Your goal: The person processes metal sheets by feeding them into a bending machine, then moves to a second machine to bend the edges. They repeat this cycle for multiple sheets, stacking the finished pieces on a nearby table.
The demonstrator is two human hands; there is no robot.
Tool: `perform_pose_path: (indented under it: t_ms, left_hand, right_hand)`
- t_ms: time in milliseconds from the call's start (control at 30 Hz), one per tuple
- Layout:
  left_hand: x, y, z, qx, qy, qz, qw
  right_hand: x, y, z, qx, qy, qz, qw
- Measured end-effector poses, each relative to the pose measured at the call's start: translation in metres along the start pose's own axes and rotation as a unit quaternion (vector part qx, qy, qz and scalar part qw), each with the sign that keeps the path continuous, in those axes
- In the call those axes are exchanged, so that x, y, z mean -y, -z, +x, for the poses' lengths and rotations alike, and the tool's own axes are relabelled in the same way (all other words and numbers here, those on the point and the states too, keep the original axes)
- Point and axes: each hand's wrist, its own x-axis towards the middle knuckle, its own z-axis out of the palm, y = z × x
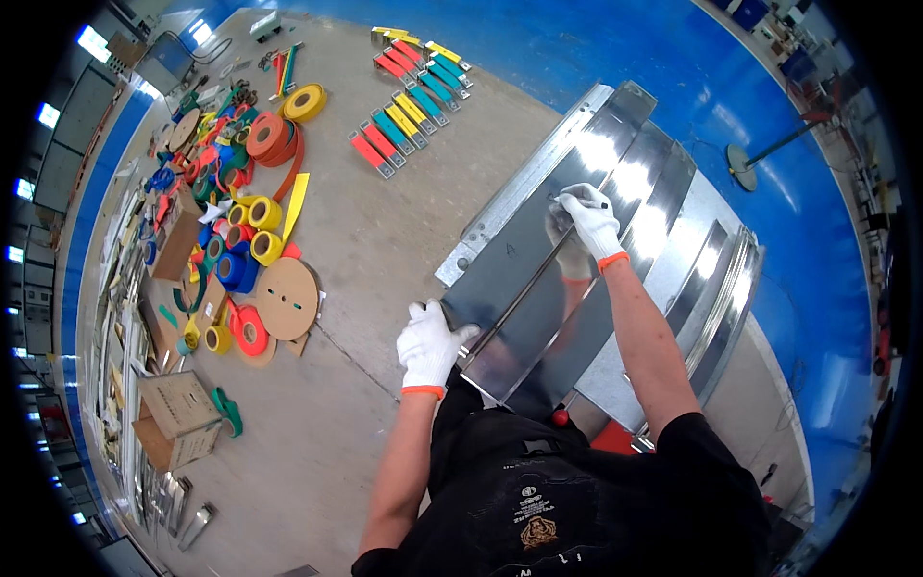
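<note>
My right hand [590,219], in a white knit glove with an orange cuff, is closed around a thin pen with a dark end [605,204]. Its fingertips sit low over a long, dark, shiny metal plate [524,255], which mirrors the glove. A small handwritten mark shows on that plate. At the plate's near left corner is my left hand [430,346], gloved alike, its thumb stretched out toward the plate edge. The other fingers of that hand are partly bent, and I see nothing held in them. A pale metal rail [519,188] runs along the plate's far left side.
More shiny metal strips [726,303] lie to the right. Red, green and yellow sleeved bars [399,120] stand in rows at the far side. Tape rolls [252,216], a cardboard disc [287,299] and an open cardboard box [180,409] are at the left. A stand [742,166] is on the blue floor.
</note>
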Motion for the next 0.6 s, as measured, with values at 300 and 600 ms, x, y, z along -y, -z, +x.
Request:
perform_pose_path:
  t_ms: [300, 600]
  left_hand:
    - [-0.001, -0.013, -0.015, -0.095, -0.002, -0.030, 0.995]
    - [0.002, -0.039, -0.023, -0.127, -0.021, -0.050, 0.990]
  right_hand:
    - [-0.039, 0.038, -0.026, -0.005, 0.033, 0.101, 0.994]
    - [-0.063, 0.040, -0.078, 0.029, 0.010, 0.109, 0.994]
